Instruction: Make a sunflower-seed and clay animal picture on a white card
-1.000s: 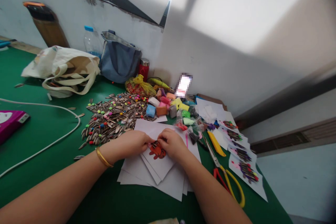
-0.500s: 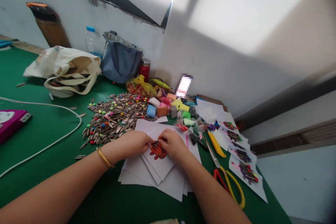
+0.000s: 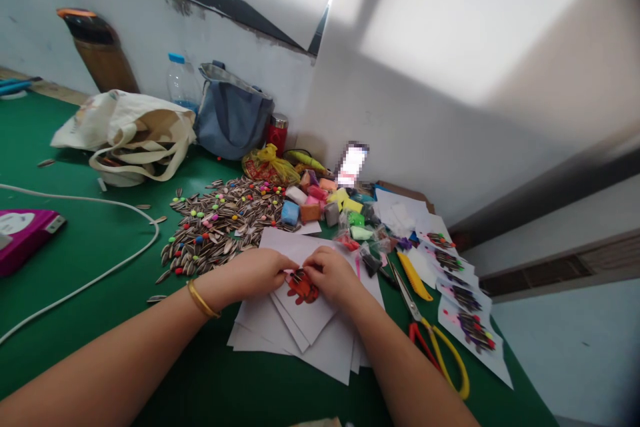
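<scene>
An orange-red clay figure [image 3: 304, 291] with dark slivers at its top lies on a stack of white paper [image 3: 320, 333]. My left hand [image 3: 265, 275] is closed in a pinch at the figure's upper left edge. From the other side my right hand [image 3: 333, 275] has its fingers bunched together over the figure's top right; whatever sits between those fingertips is hidden. Behind my left hand spreads a heap of striped sunflower seeds [image 3: 215, 230] mixed with small coloured beads. Wrapped blocks of coloured clay [image 3: 310, 212] lie just beyond the paper.
Scissors [image 3: 413, 307] with red and yellow handles and a yellow cutter [image 3: 415, 277] lie right of the paper. Finished-looking seed-and-clay pictures [image 3: 473, 327] line the right edge. Bags [image 3: 233, 117], a bottle [image 3: 181, 83] and a phone [image 3: 353, 165] stand along the wall. A white cable [image 3: 125, 207] crosses the left.
The view has shifted slightly, so everything sits a little further right. Both hands stay at the clay figure, with only slight finger movement.
</scene>
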`<act>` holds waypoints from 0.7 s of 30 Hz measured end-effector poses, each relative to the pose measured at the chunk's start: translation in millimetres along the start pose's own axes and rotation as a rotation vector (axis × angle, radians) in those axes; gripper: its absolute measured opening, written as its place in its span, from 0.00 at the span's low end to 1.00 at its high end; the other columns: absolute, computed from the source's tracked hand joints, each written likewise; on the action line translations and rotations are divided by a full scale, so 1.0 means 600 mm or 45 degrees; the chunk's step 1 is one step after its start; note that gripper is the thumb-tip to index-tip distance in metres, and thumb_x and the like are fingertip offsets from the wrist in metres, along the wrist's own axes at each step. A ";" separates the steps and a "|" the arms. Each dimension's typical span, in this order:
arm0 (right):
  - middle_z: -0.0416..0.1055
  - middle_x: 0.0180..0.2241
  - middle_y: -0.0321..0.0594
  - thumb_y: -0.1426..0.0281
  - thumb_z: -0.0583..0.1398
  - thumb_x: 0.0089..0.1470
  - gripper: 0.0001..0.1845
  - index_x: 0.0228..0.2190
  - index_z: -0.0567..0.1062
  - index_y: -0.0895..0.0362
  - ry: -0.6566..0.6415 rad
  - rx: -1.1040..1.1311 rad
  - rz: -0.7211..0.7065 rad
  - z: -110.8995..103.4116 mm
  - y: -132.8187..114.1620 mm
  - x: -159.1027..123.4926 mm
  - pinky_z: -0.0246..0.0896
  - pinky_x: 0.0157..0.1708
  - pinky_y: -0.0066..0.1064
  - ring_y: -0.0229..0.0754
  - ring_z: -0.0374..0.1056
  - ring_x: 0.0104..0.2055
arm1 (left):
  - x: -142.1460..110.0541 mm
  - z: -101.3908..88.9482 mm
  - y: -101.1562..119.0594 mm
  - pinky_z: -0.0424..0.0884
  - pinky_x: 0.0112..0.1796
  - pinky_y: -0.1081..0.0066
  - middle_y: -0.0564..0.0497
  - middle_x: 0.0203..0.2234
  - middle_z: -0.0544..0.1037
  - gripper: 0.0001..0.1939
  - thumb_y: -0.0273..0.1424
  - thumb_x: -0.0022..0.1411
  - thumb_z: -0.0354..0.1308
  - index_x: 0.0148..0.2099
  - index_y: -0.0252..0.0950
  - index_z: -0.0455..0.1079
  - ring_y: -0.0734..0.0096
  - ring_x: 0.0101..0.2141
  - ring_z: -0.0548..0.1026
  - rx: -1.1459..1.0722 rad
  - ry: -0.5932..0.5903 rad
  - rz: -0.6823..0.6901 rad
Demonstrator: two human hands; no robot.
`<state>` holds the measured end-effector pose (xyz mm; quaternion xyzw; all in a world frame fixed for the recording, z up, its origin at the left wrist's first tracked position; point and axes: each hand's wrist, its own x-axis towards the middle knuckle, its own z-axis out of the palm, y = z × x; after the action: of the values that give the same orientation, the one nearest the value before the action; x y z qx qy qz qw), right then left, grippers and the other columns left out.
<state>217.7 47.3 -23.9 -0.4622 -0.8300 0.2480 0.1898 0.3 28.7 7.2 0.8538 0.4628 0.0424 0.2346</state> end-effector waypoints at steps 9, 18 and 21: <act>0.72 0.34 0.39 0.72 0.60 0.57 0.06 0.33 0.79 0.55 0.419 0.333 -0.161 -0.026 -0.033 -0.015 0.65 0.40 0.33 0.41 0.69 0.38 | 0.002 -0.003 0.030 0.52 0.18 0.77 0.59 0.18 0.60 0.32 0.51 0.70 0.39 0.60 0.34 0.67 0.79 0.16 0.53 -1.662 0.069 -0.084; 0.73 0.41 0.41 0.71 0.62 0.58 0.13 0.45 0.79 0.48 0.429 0.428 -0.302 -0.011 -0.070 -0.032 0.67 0.46 0.37 0.43 0.69 0.44 | 0.004 0.022 0.051 0.45 0.17 0.78 0.61 0.15 0.59 0.26 0.54 0.62 0.53 0.29 0.35 0.64 0.84 0.14 0.49 -2.144 0.020 -0.269; 0.71 0.38 0.40 0.70 0.61 0.59 0.14 0.47 0.78 0.48 0.437 0.334 -0.312 -0.008 -0.070 -0.034 0.67 0.43 0.36 0.42 0.69 0.41 | 0.004 0.022 0.055 0.45 0.17 0.77 0.59 0.14 0.61 0.29 0.56 0.60 0.53 0.25 0.35 0.61 0.83 0.13 0.52 -2.079 -0.006 -0.287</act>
<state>202.4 12.0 2.7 -0.3648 -0.7963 0.2465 0.4148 31.0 10.5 9.6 0.3631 0.3687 0.3400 0.7852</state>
